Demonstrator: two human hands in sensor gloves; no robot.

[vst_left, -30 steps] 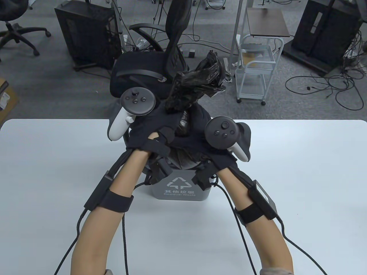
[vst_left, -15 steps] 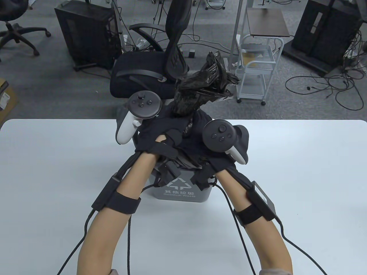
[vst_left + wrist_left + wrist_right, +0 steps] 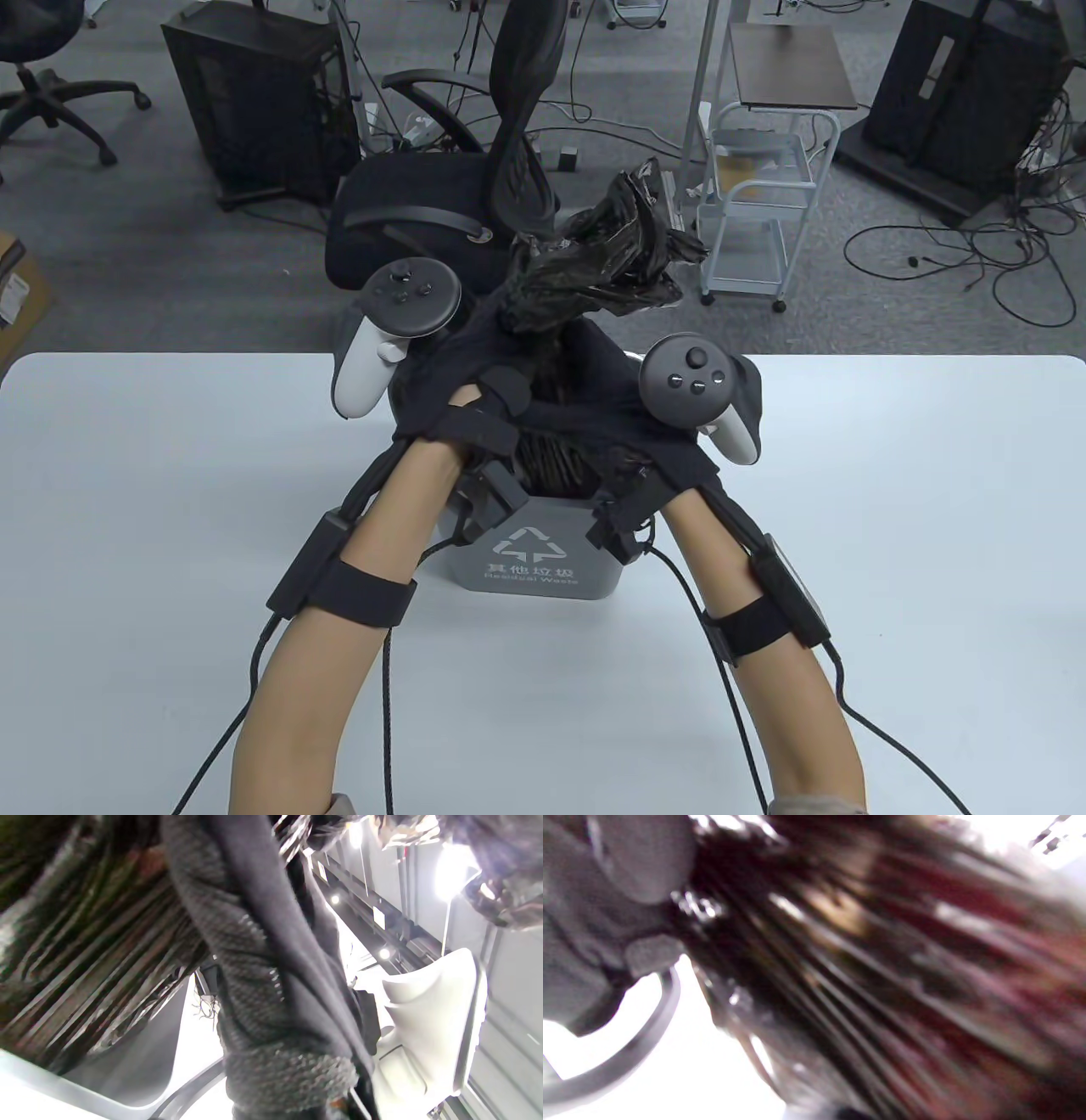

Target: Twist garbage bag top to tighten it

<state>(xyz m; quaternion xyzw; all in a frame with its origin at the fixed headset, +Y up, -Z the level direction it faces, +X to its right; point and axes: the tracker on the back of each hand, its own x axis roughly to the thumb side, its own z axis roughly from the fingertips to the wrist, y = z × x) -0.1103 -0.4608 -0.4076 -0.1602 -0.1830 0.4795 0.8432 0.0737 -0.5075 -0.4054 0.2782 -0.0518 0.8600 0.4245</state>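
- Bag (image 3: 594,263) is sitting in the grey bin (image 3: 534,569) at table centre, its gathered top fanning toward 1 o'clock.
- I'm seeing my left hand (image 3: 462,386) gripping its neck.
- I'm seeing my right hand (image 3: 628,416) wrapping it lower, at 4 o'clock.

Your left hand (image 3: 462,386) and right hand (image 3: 624,407) are both wrapped around the neck of the black garbage bag (image 3: 594,263), left one higher, right just below and touching it. The bunched bag top flares up and right above your left hand. Fingers mostly hidden by gloves and bag. Bag sits in the grey bin (image 3: 534,564), which stands on the white table (image 3: 170,475).
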